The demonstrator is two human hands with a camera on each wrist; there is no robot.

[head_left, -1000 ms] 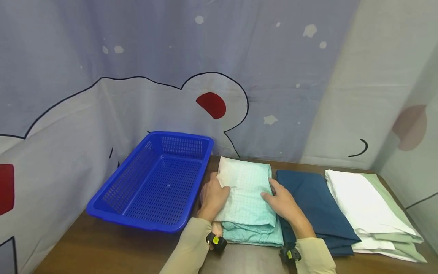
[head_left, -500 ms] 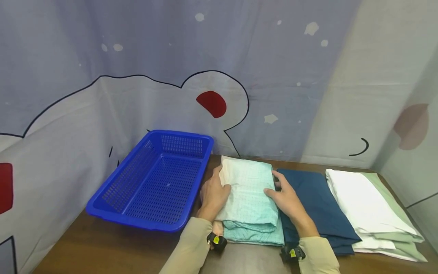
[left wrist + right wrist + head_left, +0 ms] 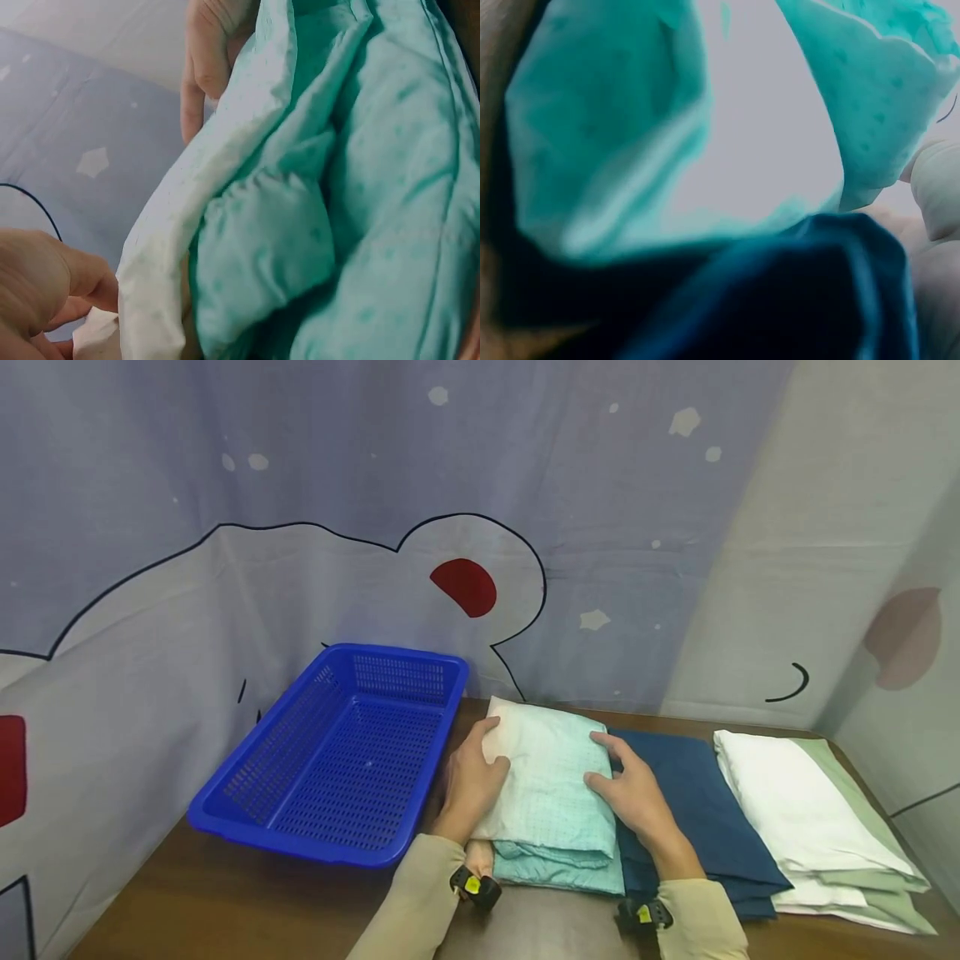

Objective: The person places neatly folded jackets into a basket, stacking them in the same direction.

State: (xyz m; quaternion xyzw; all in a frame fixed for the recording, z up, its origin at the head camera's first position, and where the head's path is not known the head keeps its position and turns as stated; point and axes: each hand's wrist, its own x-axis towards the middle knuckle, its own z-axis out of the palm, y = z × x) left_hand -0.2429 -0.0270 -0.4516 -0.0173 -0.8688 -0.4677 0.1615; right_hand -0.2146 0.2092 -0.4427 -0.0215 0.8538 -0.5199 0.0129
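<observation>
A folded mint-green cloth, paler at its left edge, lies in front of me, its layers showing at the near side. My left hand grips its left edge, with the thumb on top. My right hand holds the opposite edge between thumb and fingers. The left wrist view shows the loose, puffed folds of the cloth close up, with left-hand fingers at its edge. In the right wrist view, fingers show beside the cloth; the other fingertips are hidden.
A blue perforated plastic basket stands left of the cloth. To the right, a folded navy cloth lies close beside it. Farther right are folded white cloth and pale green cloth. A printed curtain hangs behind the brown table.
The top of the mint-green cloth has shifted slightly right and away from me. Both hands have moved a little farther forward along its edges. Basket and other cloths stay put.
</observation>
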